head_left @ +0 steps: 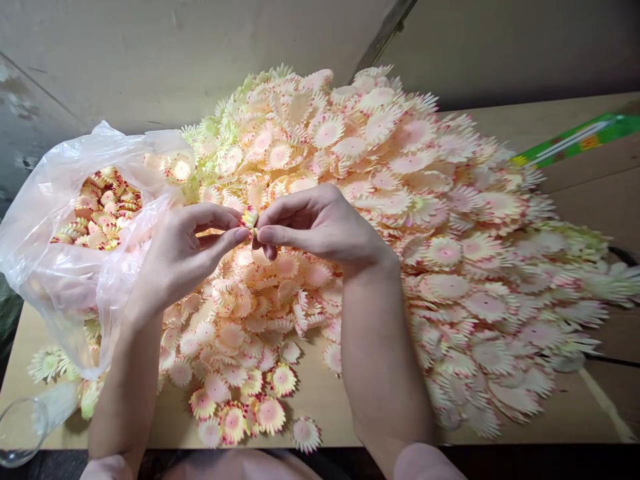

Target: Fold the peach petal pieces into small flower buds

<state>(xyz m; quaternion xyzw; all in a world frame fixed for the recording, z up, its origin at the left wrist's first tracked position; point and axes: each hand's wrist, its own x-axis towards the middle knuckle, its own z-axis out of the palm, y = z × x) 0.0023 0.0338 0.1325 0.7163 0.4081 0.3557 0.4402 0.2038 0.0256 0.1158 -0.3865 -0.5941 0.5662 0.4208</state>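
Between my fingertips is a small rolled flower piece (249, 219), pale yellow with red-tipped petals. My left hand (193, 243) pinches it from one side, thumb and forefinger closed. From the other side my right hand (315, 223) grips it with bent fingers and thumb. Below and behind both hands spreads a large heap of flat, fringed paper-like flower discs (445, 287), cream and pink with red-tipped edges. A clear plastic bag (45, 267) beside my left forearm holds many small curled flower pieces (107, 207) like the one in my fingers.
A clear cup (23, 427) lies on its side at the table's front left corner. At the right, a green packet (583, 139) rests against the heap. The wooden table (320, 413) meets a grey wall (200, 60) behind. Loose discs (306, 435) lie near the front edge.
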